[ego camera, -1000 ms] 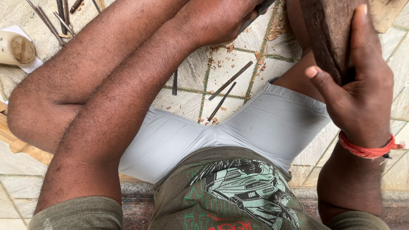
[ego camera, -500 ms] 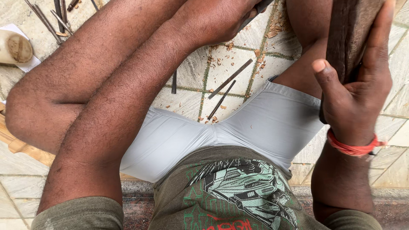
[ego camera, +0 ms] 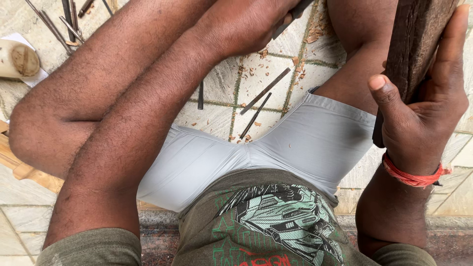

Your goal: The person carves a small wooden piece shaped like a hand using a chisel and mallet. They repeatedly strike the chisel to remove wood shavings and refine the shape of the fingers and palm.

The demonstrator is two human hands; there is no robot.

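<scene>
My right hand (ego camera: 419, 113), with a red thread around the wrist, grips a dark, rough wooden block (ego camera: 414, 49) held upright at the right edge. The thumb lies across the block's front and the fingers wrap its far side. My left hand (ego camera: 246, 24) is at the top centre, closed around a dark metal tool (ego camera: 295, 10) whose end pokes out toward the tiled floor. The tool's tip is out of view. I sit on the floor with my knees bent, and my left forearm crosses over my left thigh.
Three thin metal chisels (ego camera: 266, 91) lie on the tiles between my legs among wood chips. Several more tools (ego camera: 69, 19) lie at the top left beside a pale round wood piece (ego camera: 17, 59). A light wooden plank (ego camera: 24, 170) lies under my left knee.
My right hand has shifted the dark block to the right and turned it more upright. My left hand stays closed on its tool at the top.
</scene>
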